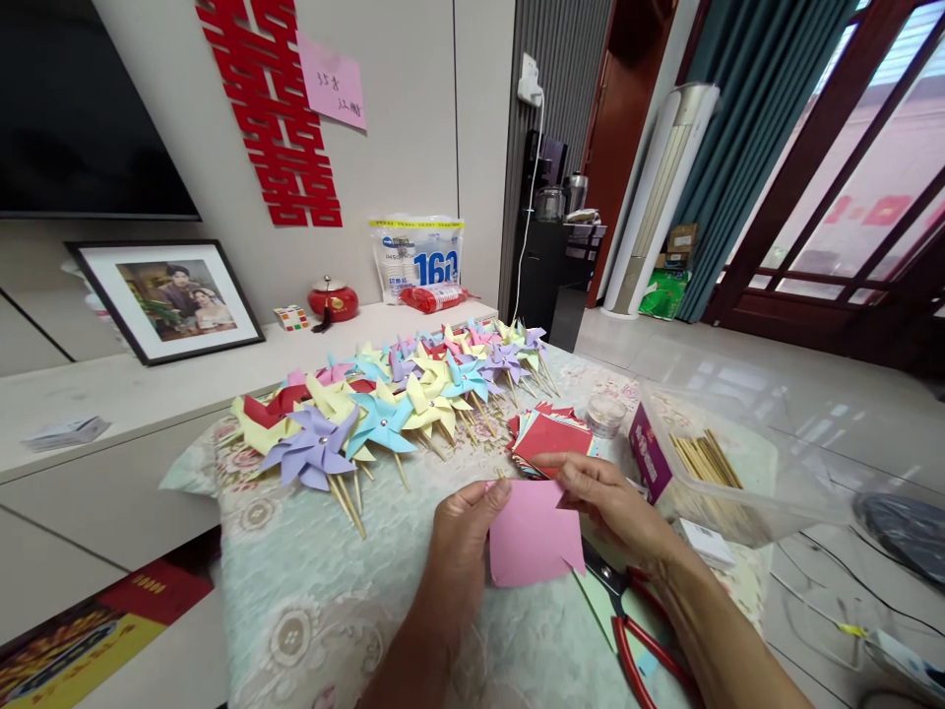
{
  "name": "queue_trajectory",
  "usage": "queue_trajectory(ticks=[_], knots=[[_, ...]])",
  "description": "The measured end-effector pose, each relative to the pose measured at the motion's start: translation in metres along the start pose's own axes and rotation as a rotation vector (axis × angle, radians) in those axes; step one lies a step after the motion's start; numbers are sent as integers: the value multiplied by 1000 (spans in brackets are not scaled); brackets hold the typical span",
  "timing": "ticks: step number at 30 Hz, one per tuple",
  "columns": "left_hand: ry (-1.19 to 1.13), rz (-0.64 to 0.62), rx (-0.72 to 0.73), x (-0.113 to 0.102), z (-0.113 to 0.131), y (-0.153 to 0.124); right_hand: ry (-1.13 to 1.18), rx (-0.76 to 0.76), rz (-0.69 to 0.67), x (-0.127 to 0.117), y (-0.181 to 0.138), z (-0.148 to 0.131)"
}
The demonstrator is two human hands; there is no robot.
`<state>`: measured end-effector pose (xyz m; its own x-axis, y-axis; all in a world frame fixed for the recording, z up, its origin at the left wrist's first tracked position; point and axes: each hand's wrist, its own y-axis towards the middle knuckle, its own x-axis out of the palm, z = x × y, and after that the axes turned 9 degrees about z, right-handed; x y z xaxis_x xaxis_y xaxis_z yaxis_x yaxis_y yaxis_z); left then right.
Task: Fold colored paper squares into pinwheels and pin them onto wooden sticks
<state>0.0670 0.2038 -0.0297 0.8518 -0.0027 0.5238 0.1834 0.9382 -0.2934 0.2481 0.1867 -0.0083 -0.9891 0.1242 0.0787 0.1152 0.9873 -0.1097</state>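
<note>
A square sheet of pink paper [535, 542] is held up over the table between both hands, with slits showing at its right corners. My left hand [469, 527] pinches its upper left edge, thumb in front. At the upper right corner, my right hand [605, 497] grips the paper between thumb and fingers. Red-handled scissors [627, 620] lie under my right forearm, partly on pale green paper [595, 606]. Just beyond the hands sits a stack of coloured paper squares [553, 438], red on top.
Many finished paper pinwheels [384, 423] on sticks spread along the table's far side. A clear plastic bin [753, 522] with wooden sticks [705, 458] stands at right, near a small round tub [605, 416]. Behind, a cabinet [148, 404] carries a framed photo [169, 300].
</note>
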Motion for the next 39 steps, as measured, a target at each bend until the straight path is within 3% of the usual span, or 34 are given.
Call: queue_trajectory(ticks=[7,14,20,24,39], knots=[[-21,23,-10,-2,2,3,35,-3,-15,-3,4,3],[8,26,-6,-1,-2,3,-145,-104,104,4,1,0],[-104,97,40,1,5,4,-208,-124,-9,1,-1,0],[-139,134,56,0,7,5,-317,-127,-11,1,1,6],[-52,125,102,0,-1,6,-77,-126,34,3,5,15]])
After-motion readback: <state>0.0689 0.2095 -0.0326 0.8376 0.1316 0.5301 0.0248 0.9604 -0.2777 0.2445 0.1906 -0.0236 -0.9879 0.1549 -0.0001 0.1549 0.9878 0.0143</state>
